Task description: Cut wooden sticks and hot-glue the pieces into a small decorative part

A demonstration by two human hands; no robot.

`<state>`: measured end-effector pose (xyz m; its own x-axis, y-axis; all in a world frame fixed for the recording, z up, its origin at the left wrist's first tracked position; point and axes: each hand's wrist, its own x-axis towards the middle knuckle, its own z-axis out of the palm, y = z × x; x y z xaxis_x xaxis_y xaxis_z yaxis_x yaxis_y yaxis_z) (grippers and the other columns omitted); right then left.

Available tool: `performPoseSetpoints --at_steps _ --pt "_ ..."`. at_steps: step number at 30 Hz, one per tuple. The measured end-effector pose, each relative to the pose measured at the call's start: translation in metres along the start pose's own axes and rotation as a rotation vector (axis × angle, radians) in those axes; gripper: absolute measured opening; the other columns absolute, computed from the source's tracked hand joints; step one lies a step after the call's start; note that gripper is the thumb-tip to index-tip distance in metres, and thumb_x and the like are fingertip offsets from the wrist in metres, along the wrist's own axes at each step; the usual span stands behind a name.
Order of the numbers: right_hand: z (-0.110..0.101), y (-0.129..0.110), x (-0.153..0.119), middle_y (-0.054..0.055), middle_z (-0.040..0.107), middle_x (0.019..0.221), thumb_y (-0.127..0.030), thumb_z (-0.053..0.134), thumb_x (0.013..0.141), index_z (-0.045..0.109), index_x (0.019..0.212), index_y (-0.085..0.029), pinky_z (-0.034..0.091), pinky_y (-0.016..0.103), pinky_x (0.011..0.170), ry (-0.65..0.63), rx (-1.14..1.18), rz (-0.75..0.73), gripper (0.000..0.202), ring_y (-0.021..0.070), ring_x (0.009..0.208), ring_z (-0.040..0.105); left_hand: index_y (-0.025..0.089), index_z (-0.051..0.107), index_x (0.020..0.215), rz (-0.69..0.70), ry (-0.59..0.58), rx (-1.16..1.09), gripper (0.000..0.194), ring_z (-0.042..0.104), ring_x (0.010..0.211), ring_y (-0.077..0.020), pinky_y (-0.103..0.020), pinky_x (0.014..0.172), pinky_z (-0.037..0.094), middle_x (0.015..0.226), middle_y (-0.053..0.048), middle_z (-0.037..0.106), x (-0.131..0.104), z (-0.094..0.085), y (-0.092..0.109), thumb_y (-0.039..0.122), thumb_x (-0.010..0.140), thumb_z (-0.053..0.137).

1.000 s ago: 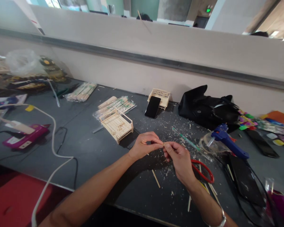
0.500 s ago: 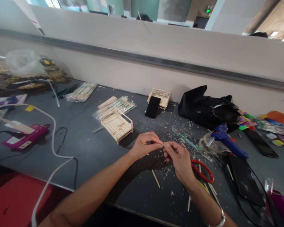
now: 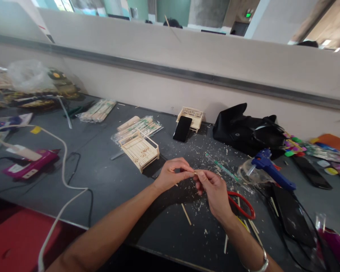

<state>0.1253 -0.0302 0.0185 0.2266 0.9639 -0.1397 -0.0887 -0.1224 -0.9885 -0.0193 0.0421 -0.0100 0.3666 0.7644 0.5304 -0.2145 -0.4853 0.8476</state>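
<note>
My left hand [image 3: 174, 174] and my right hand [image 3: 214, 190] meet fingertip to fingertip above the dark table. Both are closed in a pinch around a tiny pale wooden piece [image 3: 195, 173], mostly hidden by the fingers. Left of them stands a small bed-like frame [image 3: 140, 151] built of thin sticks, with bits lying on its slats. Farther back, a black phone [image 3: 183, 129] leans against a small stick-built bench [image 3: 197, 118]. Red-handled scissors [image 3: 251, 207], partly covered by my right wrist, lie beside loose sticks [image 3: 186, 214].
A blue glue gun [image 3: 272, 172] rests at the right near a black bag [image 3: 246, 130] and a dark phone [image 3: 311, 172]. Packets of sticks [image 3: 98, 110] lie at the back left. A magenta power strip [image 3: 31, 164] and white cable [image 3: 64, 158] occupy the left side. Wood scraps litter the table.
Both hands keep almost the same pose, fingertips still together on the tiny piece. Only a very slight shift shows at the fingers.
</note>
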Motion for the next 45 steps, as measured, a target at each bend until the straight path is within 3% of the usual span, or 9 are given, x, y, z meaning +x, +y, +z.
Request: performPoseSetpoints --at_steps 5,10,14,27,35,45 --pt "-0.0026 0.0021 0.0001 0.001 0.066 0.066 -0.058 0.071 0.071 0.074 0.084 -0.018 0.041 0.021 0.04 0.026 -0.037 -0.065 0.042 0.0112 0.051 0.053 0.019 0.077 0.071 -0.126 0.092 -0.096 0.026 0.06 0.065 -0.0126 -0.025 0.061 0.049 0.069 -0.003 0.068 0.0002 0.002 0.0006 0.044 0.072 0.082" --pt "-0.0064 0.0038 -0.0019 0.0 0.065 0.064 -0.042 0.068 0.078 0.073 0.085 -0.023 0.045 0.025 0.047 0.139 -0.317 -0.34 0.021 0.0132 0.052 0.054 0.02 0.077 0.069 -0.21 0.138 -0.203 0.026 0.059 0.066 -0.0125 -0.025 0.062 0.048 0.069 -0.002 0.068 0.0001 0.004 -0.0001 0.044 0.065 0.086" --pt "-0.0068 0.0012 -0.0036 0.001 0.068 0.07 -0.036 0.064 0.082 0.073 0.083 -0.025 0.047 0.027 0.052 0.128 -0.422 -0.454 0.014 0.0156 0.06 0.059 0.02 0.077 0.07 -0.231 0.114 -0.233 0.027 0.059 0.065 -0.0125 -0.026 0.062 0.048 0.069 -0.002 0.068 -0.0005 0.0053 0.001 0.045 0.065 0.086" --pt "-0.0066 0.0005 -0.0027 0.002 0.071 0.073 -0.033 0.061 0.085 0.07 0.078 -0.024 0.051 0.029 0.062 0.133 -0.484 -0.516 0.015 0.0171 0.065 0.062 0.017 0.078 0.078 -0.149 0.014 -0.112 0.03 0.057 0.065 -0.0124 -0.025 0.061 0.047 0.072 -0.004 0.066 -0.0004 0.0027 -0.0029 0.046 0.07 0.082" --pt "-0.009 -0.0003 -0.0013 0.002 0.069 0.072 -0.031 0.059 0.087 0.068 0.077 -0.024 0.05 0.027 0.058 0.132 -0.581 -0.647 0.015 0.0164 0.064 0.062 0.017 0.078 0.081 -0.05 -0.041 0.05 0.027 0.059 0.067 -0.0129 -0.025 0.062 0.05 0.077 -0.006 0.068 0.0006 -0.0022 -0.004 0.044 0.078 0.077" --pt "-0.0082 0.0024 -0.0004 0.0 0.067 0.07 -0.023 0.059 0.088 0.066 0.079 -0.024 0.049 0.026 0.056 0.118 -0.625 -0.766 0.012 0.0148 0.06 0.061 0.016 0.076 0.079 0.011 -0.068 0.101 0.029 0.062 0.066 -0.0134 -0.025 0.061 0.05 0.074 -0.006 0.068 0.0009 -0.0029 -0.0046 0.045 0.081 0.073"
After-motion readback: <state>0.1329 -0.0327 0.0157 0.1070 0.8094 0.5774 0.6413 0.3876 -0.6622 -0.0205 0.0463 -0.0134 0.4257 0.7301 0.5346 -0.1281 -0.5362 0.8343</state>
